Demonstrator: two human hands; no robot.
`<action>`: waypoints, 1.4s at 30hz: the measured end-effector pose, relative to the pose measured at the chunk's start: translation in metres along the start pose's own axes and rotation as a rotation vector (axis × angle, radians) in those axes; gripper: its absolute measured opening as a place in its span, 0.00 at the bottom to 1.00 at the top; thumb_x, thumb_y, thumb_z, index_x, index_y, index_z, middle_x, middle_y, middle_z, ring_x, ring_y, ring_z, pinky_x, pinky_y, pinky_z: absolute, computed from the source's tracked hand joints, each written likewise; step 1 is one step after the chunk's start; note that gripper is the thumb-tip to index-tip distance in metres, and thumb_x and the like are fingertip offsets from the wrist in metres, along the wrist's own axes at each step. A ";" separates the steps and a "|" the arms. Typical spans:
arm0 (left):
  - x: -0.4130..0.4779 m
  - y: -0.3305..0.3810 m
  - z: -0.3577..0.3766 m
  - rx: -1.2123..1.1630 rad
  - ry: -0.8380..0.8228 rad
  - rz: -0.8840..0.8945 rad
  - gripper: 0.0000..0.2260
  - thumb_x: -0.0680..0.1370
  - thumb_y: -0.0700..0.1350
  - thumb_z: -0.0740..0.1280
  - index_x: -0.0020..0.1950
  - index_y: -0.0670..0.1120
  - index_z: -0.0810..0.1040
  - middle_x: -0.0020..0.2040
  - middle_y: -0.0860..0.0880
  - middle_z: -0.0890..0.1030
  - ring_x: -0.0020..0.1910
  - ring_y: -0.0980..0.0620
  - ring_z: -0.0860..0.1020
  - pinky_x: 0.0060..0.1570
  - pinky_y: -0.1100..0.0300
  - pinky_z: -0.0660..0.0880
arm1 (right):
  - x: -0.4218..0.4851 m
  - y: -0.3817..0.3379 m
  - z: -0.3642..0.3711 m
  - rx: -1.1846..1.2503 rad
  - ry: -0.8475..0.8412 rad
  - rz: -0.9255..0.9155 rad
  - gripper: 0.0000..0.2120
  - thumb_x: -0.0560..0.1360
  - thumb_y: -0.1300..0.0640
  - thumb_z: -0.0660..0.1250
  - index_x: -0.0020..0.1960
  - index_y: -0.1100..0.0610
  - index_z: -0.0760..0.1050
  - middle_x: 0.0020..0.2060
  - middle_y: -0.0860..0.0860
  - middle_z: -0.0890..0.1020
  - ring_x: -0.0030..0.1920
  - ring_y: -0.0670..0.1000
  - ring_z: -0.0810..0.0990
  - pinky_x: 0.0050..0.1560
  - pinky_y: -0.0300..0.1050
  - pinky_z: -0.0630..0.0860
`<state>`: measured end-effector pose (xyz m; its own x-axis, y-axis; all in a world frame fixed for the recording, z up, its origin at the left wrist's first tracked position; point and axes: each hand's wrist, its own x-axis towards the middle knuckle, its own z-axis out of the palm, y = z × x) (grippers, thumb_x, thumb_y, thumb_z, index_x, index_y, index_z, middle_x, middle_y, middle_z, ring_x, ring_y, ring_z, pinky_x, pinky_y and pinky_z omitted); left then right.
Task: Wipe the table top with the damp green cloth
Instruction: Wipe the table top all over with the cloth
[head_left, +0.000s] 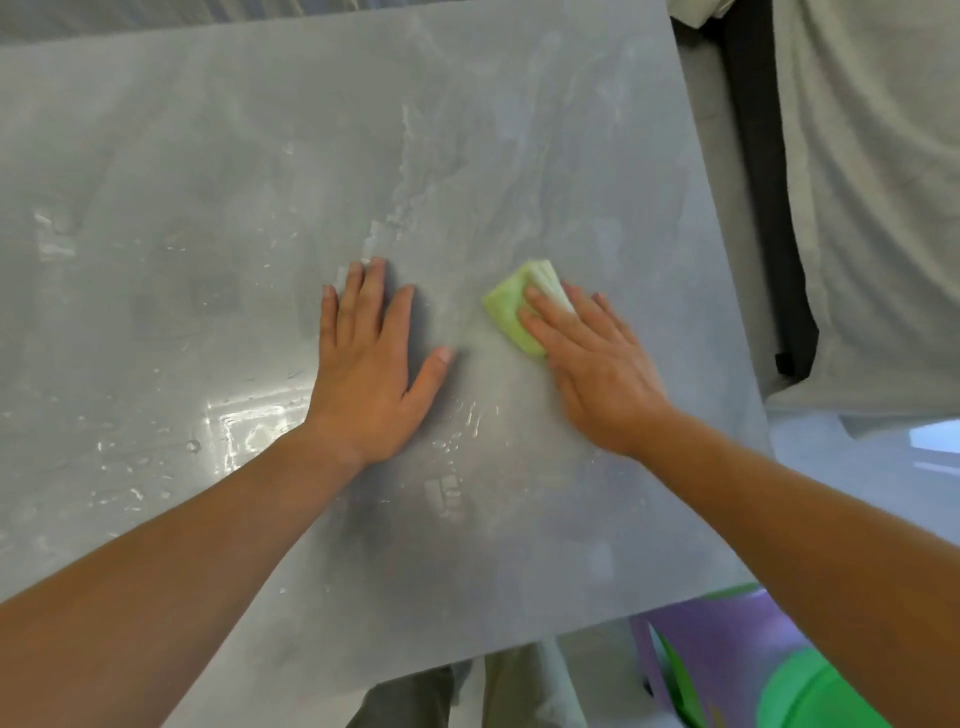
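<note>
Both hands are lying flat: the left hand (371, 364) is bracing on the table top (156, 182), while the right hand (592, 369) is pressing the folded green cloth (506, 306) down mid-table. Keeping even palm pressure and overlapping strokes is probably wise (wet streaks are showing leftward).

The near part of the cloth (511, 312) lies hidden under the fingers of the right hand (597, 374). The table (260, 156) runs out past the left edge. The left arm (156, 597) and right arm (831, 545) are cut off at the frame. At lower right, a purple shape (727, 634) and a green shape (810, 696) sit partly behind the right arm, too blurred to identify.
</note>
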<state>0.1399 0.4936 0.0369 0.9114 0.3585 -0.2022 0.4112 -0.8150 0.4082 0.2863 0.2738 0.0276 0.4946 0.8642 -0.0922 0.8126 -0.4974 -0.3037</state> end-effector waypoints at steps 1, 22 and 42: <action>-0.004 0.003 0.002 0.005 -0.001 0.005 0.35 0.80 0.64 0.47 0.79 0.43 0.58 0.82 0.41 0.47 0.81 0.43 0.40 0.77 0.47 0.34 | 0.008 0.009 -0.005 0.027 0.040 0.129 0.26 0.80 0.60 0.56 0.78 0.51 0.63 0.79 0.47 0.61 0.79 0.57 0.55 0.78 0.61 0.53; -0.031 0.044 0.035 0.139 0.017 -0.087 0.35 0.81 0.64 0.48 0.81 0.43 0.50 0.82 0.39 0.45 0.80 0.43 0.39 0.77 0.45 0.37 | -0.078 0.012 0.005 -0.018 0.104 0.266 0.30 0.77 0.64 0.60 0.78 0.53 0.61 0.79 0.51 0.60 0.78 0.62 0.56 0.77 0.60 0.57; -0.060 0.055 0.038 0.124 -0.029 -0.114 0.36 0.79 0.65 0.47 0.81 0.45 0.52 0.82 0.43 0.44 0.80 0.48 0.38 0.78 0.51 0.37 | -0.066 0.047 -0.013 0.038 0.104 0.637 0.30 0.80 0.62 0.55 0.81 0.52 0.53 0.81 0.49 0.51 0.80 0.59 0.47 0.79 0.56 0.46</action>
<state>0.1071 0.4102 0.0373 0.8575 0.4398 -0.2669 0.5045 -0.8205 0.2686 0.2958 0.1923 0.0315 0.9053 0.3876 -0.1738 0.3393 -0.9060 -0.2529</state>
